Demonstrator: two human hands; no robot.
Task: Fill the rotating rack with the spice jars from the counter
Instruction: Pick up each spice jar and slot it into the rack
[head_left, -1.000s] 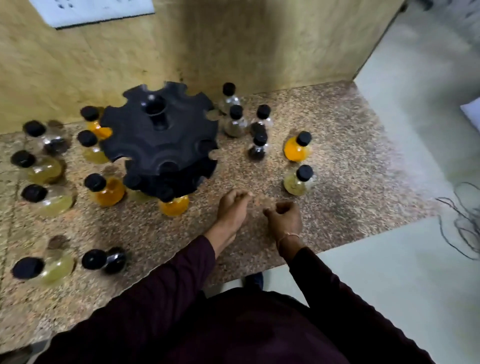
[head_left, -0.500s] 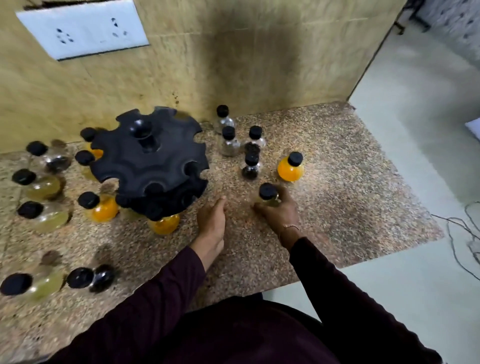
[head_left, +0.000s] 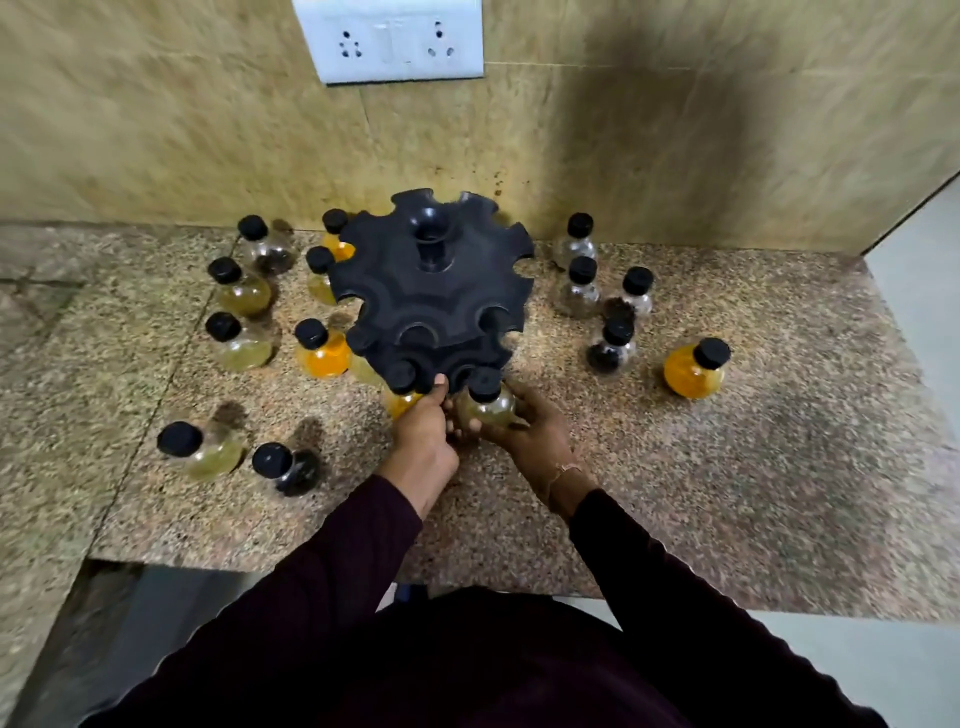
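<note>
My right hand (head_left: 530, 431) curls its grip round a pale yellow jar (head_left: 488, 402) at the near edge of the black rack (head_left: 434, 306). My left hand (head_left: 423, 428) touches the rack's rim; its fingers are hidden, so I cannot tell its grip. The rack's lower tier is hard to make out. Right of the rack, beyond a few jars, the surface (head_left: 779, 467) lies bare.

Worktop (head_left: 727, 467): speckled brown granite in front of me, meeting the wall at its far edge.
Wall (head_left: 156, 130): yellowish marbled tile rising behind the worktop, with a dark shadow patch on it.
Socket plate (head_left: 389, 39): white, on the wall above the worktop.
Floor (head_left: 914, 291): pale, right of the worktop.
My sleeves (head_left: 337, 561): dark maroon.
</note>
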